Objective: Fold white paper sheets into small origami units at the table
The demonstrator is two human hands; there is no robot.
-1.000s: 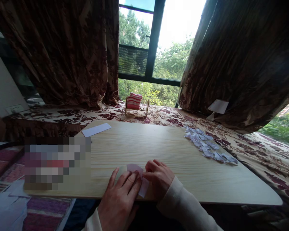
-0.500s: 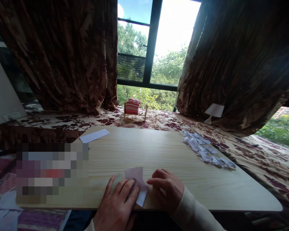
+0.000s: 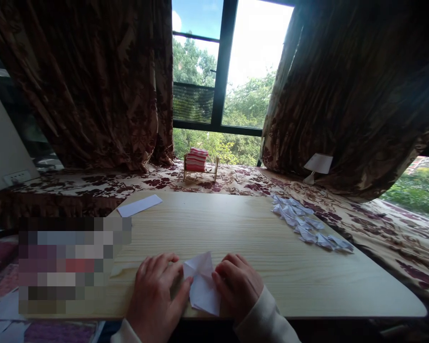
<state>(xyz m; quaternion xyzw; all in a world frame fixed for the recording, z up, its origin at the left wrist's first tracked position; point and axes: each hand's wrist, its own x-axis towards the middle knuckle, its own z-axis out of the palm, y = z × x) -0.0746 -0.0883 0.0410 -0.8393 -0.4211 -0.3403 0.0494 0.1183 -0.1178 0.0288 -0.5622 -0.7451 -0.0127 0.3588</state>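
Note:
A partly folded piece of white paper [image 3: 201, 285] lies near the front edge of the table, creases showing across its middle. At its left side rests my left hand [image 3: 158, 287], thumb tip touching the paper's edge and fingers bent on the tabletop, apart from the thumb. My right hand [image 3: 240, 285] is closed at the right side, its curled fingertips gripping the paper's edge. The undersides of both hands are hidden.
Several folded white paper pieces [image 3: 307, 228] cluster along the table's right side. A flat white paper strip [image 3: 140, 206] lies at the far left corner. Behind the wooden table [image 3: 186, 224] are a small rack of striped cloths [image 3: 196, 160] and a white lamp [image 3: 319, 164]. A pixelated patch covers the left.
My left hand has slid left off the paper, uncovering its middle. My right hand has moved slightly left and now meets the paper's right edge. The paper sits a little lower in view.

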